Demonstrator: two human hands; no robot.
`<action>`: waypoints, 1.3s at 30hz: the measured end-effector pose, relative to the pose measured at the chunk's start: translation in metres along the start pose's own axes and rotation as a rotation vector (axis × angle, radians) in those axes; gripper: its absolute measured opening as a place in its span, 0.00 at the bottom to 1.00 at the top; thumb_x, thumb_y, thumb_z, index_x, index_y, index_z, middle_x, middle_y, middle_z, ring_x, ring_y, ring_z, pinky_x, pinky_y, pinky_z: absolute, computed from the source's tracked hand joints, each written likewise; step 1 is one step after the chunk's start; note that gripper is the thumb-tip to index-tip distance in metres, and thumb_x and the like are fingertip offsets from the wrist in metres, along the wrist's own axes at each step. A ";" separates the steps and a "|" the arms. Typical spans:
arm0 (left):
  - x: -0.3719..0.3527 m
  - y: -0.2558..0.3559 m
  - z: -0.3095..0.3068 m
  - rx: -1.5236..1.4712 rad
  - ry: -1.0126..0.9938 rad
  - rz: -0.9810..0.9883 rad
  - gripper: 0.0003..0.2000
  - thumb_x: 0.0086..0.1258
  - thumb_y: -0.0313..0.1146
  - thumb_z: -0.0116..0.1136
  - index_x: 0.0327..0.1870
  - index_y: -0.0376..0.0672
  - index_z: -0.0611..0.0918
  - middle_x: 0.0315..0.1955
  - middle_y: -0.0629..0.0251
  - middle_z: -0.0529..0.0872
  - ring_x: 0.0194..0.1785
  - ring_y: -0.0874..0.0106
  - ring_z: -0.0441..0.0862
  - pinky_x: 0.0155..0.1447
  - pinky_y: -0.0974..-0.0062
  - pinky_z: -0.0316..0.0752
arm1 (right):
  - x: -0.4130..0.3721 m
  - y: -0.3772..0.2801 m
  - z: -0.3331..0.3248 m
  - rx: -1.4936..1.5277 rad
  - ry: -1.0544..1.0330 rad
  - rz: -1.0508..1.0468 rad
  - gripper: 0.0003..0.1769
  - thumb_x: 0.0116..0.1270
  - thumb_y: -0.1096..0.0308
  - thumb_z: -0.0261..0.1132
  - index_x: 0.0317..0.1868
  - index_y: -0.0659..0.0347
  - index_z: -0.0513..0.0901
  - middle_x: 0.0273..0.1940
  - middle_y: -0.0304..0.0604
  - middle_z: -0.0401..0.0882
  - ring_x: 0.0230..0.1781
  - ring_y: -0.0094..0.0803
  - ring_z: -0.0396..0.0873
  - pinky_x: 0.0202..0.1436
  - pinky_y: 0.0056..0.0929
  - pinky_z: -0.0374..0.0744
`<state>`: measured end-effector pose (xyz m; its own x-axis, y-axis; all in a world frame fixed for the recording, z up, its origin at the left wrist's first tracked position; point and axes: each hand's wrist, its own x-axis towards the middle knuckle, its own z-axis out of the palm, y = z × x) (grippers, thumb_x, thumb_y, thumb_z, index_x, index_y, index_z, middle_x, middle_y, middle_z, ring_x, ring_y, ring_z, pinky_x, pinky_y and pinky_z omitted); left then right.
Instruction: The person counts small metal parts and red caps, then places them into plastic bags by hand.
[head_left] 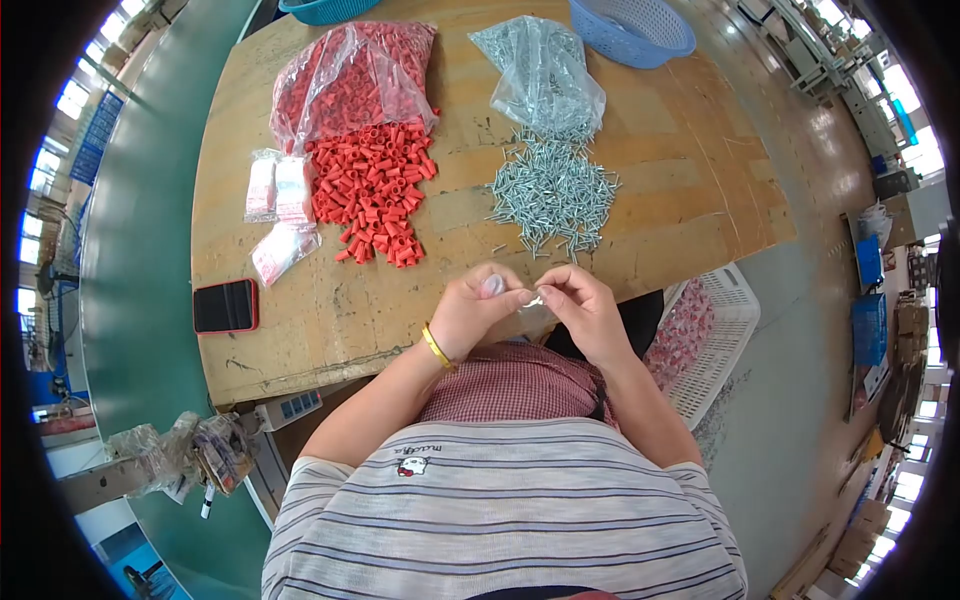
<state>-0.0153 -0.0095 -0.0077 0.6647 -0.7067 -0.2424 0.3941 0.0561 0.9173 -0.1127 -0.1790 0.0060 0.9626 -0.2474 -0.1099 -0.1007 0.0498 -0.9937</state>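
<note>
My left hand (478,308), a yellow band on its wrist, is closed around crumpled clear plastic that shows pale at the curled fingers. Thumb and finger of my right hand (585,312) pinch the edge of a small clear plastic bag (536,318) between the two hands, just off the table's front edge. The left thumb meets the same edge. Ahead on the table lie a heap of red plastic caps (375,190) and a heap of silver screws (555,195). One loose screw (499,248) lies near my left hand.
Behind the heaps are a large bag of red caps (350,85) and a bag of screws (540,75). Packs of small plastic bags (285,255) and a phone (226,306) lie left. A blue basket (635,35) stands at the back; a white crate (735,320) with filled packets sits low right.
</note>
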 end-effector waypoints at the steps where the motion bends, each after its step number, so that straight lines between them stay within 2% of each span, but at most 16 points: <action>1: 0.000 0.002 -0.001 0.072 -0.001 0.038 0.08 0.68 0.32 0.68 0.40 0.37 0.85 0.34 0.72 0.83 0.39 0.82 0.77 0.45 0.80 0.73 | 0.001 -0.001 -0.003 -0.026 0.000 0.003 0.06 0.72 0.71 0.64 0.45 0.64 0.81 0.39 0.34 0.80 0.39 0.19 0.77 0.45 0.21 0.76; 3: 0.000 0.011 -0.004 0.216 -0.007 0.114 0.10 0.69 0.33 0.67 0.43 0.35 0.86 0.36 0.69 0.85 0.42 0.79 0.79 0.48 0.77 0.75 | 0.003 -0.007 -0.007 -0.122 -0.010 -0.029 0.06 0.71 0.72 0.64 0.45 0.64 0.82 0.39 0.34 0.80 0.39 0.19 0.76 0.44 0.21 0.75; 4: 0.001 0.015 -0.009 0.309 -0.046 0.132 0.09 0.69 0.30 0.66 0.46 0.36 0.86 0.40 0.67 0.87 0.46 0.78 0.80 0.52 0.77 0.74 | 0.004 -0.012 -0.008 -0.192 -0.023 -0.062 0.06 0.71 0.72 0.64 0.45 0.64 0.82 0.39 0.34 0.79 0.38 0.18 0.75 0.42 0.20 0.74; 5: 0.002 0.017 -0.010 0.380 -0.058 0.171 0.08 0.69 0.29 0.65 0.44 0.36 0.86 0.39 0.67 0.87 0.45 0.78 0.80 0.51 0.77 0.74 | 0.005 -0.015 -0.009 -0.262 -0.037 -0.095 0.06 0.71 0.72 0.64 0.45 0.64 0.82 0.39 0.33 0.79 0.38 0.17 0.74 0.41 0.19 0.73; 7: 0.002 0.019 -0.012 0.522 -0.081 0.249 0.05 0.68 0.28 0.65 0.40 0.37 0.87 0.38 0.67 0.87 0.43 0.78 0.80 0.50 0.77 0.75 | 0.007 -0.016 -0.008 -0.330 -0.060 -0.142 0.06 0.69 0.73 0.66 0.45 0.64 0.83 0.39 0.37 0.79 0.38 0.22 0.77 0.43 0.22 0.75; 12: 0.001 0.016 -0.005 0.574 -0.026 0.203 0.05 0.66 0.29 0.67 0.37 0.37 0.87 0.31 0.70 0.86 0.35 0.81 0.79 0.42 0.79 0.74 | 0.007 -0.013 -0.002 -0.357 0.000 -0.216 0.08 0.65 0.74 0.68 0.44 0.64 0.83 0.41 0.43 0.81 0.39 0.32 0.81 0.45 0.29 0.78; 15: 0.001 0.011 -0.003 0.555 0.083 0.145 0.06 0.65 0.30 0.69 0.36 0.37 0.86 0.28 0.71 0.85 0.32 0.82 0.77 0.39 0.80 0.74 | 0.010 -0.003 -0.003 -0.597 0.243 -0.433 0.08 0.61 0.74 0.70 0.41 0.63 0.82 0.43 0.44 0.81 0.38 0.38 0.80 0.44 0.34 0.78; 18: 0.001 0.007 -0.003 0.590 0.152 0.184 0.07 0.64 0.31 0.70 0.35 0.37 0.86 0.28 0.70 0.85 0.32 0.82 0.77 0.39 0.79 0.74 | 0.006 -0.006 0.002 -0.673 0.202 -0.475 0.09 0.58 0.73 0.71 0.39 0.63 0.81 0.40 0.45 0.82 0.37 0.42 0.80 0.43 0.38 0.77; 21: 0.001 0.005 0.001 0.655 0.166 0.247 0.07 0.63 0.32 0.70 0.35 0.38 0.85 0.28 0.69 0.84 0.33 0.80 0.78 0.40 0.78 0.74 | 0.006 -0.006 0.015 -0.482 0.132 -0.291 0.08 0.59 0.73 0.71 0.38 0.63 0.81 0.37 0.45 0.82 0.36 0.41 0.81 0.42 0.37 0.76; 22: 0.001 0.005 0.002 0.675 0.169 0.264 0.07 0.63 0.32 0.70 0.34 0.38 0.85 0.29 0.68 0.84 0.33 0.79 0.79 0.40 0.77 0.74 | 0.007 -0.001 0.015 -0.510 0.147 -0.304 0.07 0.60 0.74 0.69 0.37 0.64 0.80 0.34 0.46 0.81 0.35 0.41 0.81 0.41 0.36 0.77; 25: -0.002 0.008 0.003 0.675 0.146 0.212 0.07 0.63 0.32 0.69 0.35 0.38 0.85 0.30 0.67 0.85 0.34 0.77 0.79 0.41 0.76 0.75 | 0.007 -0.001 0.017 -0.483 0.134 -0.291 0.06 0.61 0.75 0.67 0.37 0.64 0.79 0.34 0.46 0.81 0.35 0.42 0.80 0.40 0.36 0.77; 28: -0.003 0.004 0.001 0.620 0.166 0.214 0.08 0.63 0.33 0.68 0.37 0.39 0.85 0.31 0.58 0.86 0.35 0.64 0.84 0.44 0.69 0.78 | 0.006 -0.003 0.016 -0.491 0.113 -0.233 0.06 0.60 0.76 0.66 0.37 0.63 0.78 0.34 0.46 0.80 0.35 0.42 0.80 0.39 0.36 0.77; 34: -0.002 0.000 0.003 0.611 0.169 0.273 0.07 0.64 0.33 0.66 0.38 0.40 0.85 0.35 0.56 0.87 0.38 0.62 0.85 0.44 0.68 0.78 | 0.008 -0.002 0.019 -0.554 0.076 -0.336 0.05 0.58 0.77 0.65 0.32 0.63 0.75 0.31 0.45 0.77 0.34 0.45 0.77 0.39 0.39 0.76; 37: -0.002 0.003 0.002 0.700 0.150 0.356 0.07 0.63 0.32 0.66 0.37 0.40 0.84 0.34 0.56 0.86 0.37 0.59 0.84 0.43 0.67 0.78 | 0.009 -0.002 0.020 -0.602 0.086 -0.365 0.06 0.57 0.77 0.65 0.31 0.63 0.74 0.30 0.45 0.75 0.33 0.45 0.76 0.39 0.40 0.75; 39: -0.001 0.000 0.004 0.760 0.196 0.434 0.06 0.63 0.30 0.66 0.36 0.39 0.83 0.31 0.58 0.84 0.33 0.63 0.82 0.40 0.70 0.77 | 0.010 -0.002 0.023 -0.611 0.096 -0.386 0.06 0.57 0.77 0.64 0.31 0.63 0.74 0.29 0.46 0.74 0.33 0.46 0.75 0.38 0.41 0.74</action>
<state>-0.0188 -0.0113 -0.0065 0.7811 -0.5951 0.1889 -0.3976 -0.2410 0.8853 -0.0976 -0.1596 0.0075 0.9345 -0.2234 0.2771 0.0918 -0.6007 -0.7942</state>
